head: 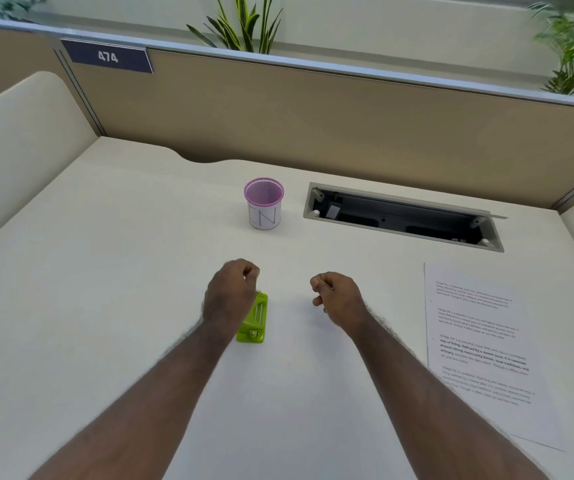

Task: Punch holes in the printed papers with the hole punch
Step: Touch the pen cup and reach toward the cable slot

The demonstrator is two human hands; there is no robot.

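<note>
Landmark: the green hole punch (253, 320), lying flat on the white desk (105, 271), long axis running away from the viewer.

Nearest: both bare forearms come up from the bottom edge, converging toward the punch. Left forearm passes just left of it.

Left hand (230, 289) sits over the punch's far left corner, knuckles up, fingers curled into a loose fist. It overlaps that end; whether it touches or pinches something there I cannot tell. Nothing is plainly gripped.

Right hand (335, 294) is right of the punch, a clear gap of bare desk between them. Also loosely fisted, thumb side turned inward, holding nothing visible. Wrist roughly straight.

Printed papers (479, 348) lie well right of the punch, past the right hand, near the desk's right side. A second sheet edge shows beneath at the near corner, so probably a small stack. No holes visible.

Farther back from the punch: a pink mesh pen cup (264, 202), apparently empty; beyond and right of it, an open cable tray (403, 218) cut into the desk.

Judgement: task barely begun; the step is getting punch and paper together. To do it well: take firm hold of the punch with the left, draw the sheets over with the right, square their edges, seat them fully into the slot before pressing. Misaligned sheets would give crooked holes.
</note>
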